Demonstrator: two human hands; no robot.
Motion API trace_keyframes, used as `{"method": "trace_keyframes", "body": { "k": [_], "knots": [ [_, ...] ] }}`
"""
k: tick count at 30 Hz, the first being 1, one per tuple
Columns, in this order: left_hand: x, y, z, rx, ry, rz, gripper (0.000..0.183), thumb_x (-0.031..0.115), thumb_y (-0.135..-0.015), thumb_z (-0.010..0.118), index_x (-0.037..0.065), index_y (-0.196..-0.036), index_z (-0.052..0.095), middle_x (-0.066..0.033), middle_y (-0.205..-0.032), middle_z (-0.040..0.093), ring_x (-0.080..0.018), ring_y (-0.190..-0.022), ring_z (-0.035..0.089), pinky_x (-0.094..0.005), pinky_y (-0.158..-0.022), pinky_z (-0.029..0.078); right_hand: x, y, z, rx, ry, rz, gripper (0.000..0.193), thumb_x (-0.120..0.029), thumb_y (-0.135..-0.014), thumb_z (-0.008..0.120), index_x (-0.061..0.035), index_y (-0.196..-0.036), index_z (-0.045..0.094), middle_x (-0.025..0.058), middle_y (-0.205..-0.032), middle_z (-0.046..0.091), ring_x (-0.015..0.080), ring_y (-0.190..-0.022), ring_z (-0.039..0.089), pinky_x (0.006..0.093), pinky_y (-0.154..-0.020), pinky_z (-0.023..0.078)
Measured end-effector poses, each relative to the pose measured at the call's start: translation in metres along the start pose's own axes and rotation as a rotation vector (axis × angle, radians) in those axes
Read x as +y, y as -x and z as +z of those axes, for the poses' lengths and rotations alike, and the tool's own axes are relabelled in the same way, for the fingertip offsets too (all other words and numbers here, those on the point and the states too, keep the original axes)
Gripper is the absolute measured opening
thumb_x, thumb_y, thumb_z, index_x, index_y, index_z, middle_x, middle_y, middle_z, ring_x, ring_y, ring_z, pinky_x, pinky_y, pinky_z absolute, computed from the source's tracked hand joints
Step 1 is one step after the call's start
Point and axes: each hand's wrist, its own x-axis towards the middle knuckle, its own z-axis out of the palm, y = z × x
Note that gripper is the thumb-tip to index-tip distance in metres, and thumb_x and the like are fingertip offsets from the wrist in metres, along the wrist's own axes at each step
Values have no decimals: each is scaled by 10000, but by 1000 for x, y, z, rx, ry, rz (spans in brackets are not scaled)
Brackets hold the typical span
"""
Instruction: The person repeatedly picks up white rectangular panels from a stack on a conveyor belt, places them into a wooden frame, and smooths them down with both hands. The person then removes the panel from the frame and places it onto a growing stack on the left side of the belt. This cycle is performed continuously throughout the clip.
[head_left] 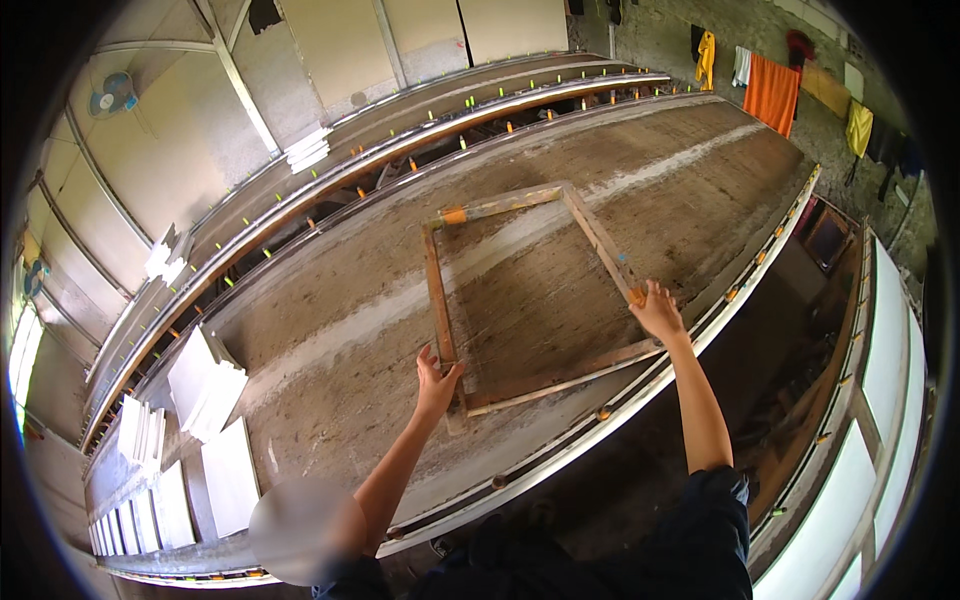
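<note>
A rectangular wooden frame [437, 290] with worn, stained bars is tilted over the long brown table. The table's surface shows through the middle of it; whether a mesh is stretched there I cannot tell. My left hand [437, 385] grips the left bar close to its near corner. Farther right, my right hand [656, 312] is closed on the right bar near its lower end, by an orange patch. Another orange patch marks the far left corner. Parts of the fingers are hidden behind the wood.
The long table [350, 260] has a pale stripe and a white-edged rail with small pegs [603, 413]. White sheets or panels [205, 385] are at its left end. A parallel pegged table stands beyond. Clothes and an orange cloth [771, 94] hang at the back right; a fan [113, 97] is upper left.
</note>
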Motion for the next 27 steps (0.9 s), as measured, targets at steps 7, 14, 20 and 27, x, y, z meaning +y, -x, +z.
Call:
{"method": "trace_keyframes", "body": {
  "k": [7,14,20,27],
  "knots": [
    [6,-11,25,120,-334,-134,798,235,-739,692,6,-1342,222,-257,-1245,327,-369,-1106,437,-435,-930,396,14,-33,7,-129,29,-36,534,-283,-757,691,21,-1153,503,183,-1107,562,309,-1080,522,405,-911,441],
    [-4,-12,18,113,-203,-42,773,47,-672,668,41,-1349,294,-220,-1161,441,-347,-1016,507,-394,-884,439,1,-21,-24,18,-10,-117,377,-223,-721,693,4,-994,565,210,-1006,592,368,-930,590,430,-783,491],
    [5,20,-41,231,-165,51,682,27,-686,648,31,-1312,376,-191,-1149,490,-305,-1008,530,-361,-836,458,-64,11,-78,129,6,-313,336,-197,-722,690,44,-922,569,213,-925,605,390,-874,592,433,-770,476],
    [-15,127,-212,385,-190,170,743,35,-646,657,2,-1324,354,-189,-1068,472,-294,-922,541,-345,-800,464,-185,132,-63,115,-188,-506,344,-206,-723,690,37,-916,540,203,-946,563,396,-884,568,440,-736,466]
  ]
}}
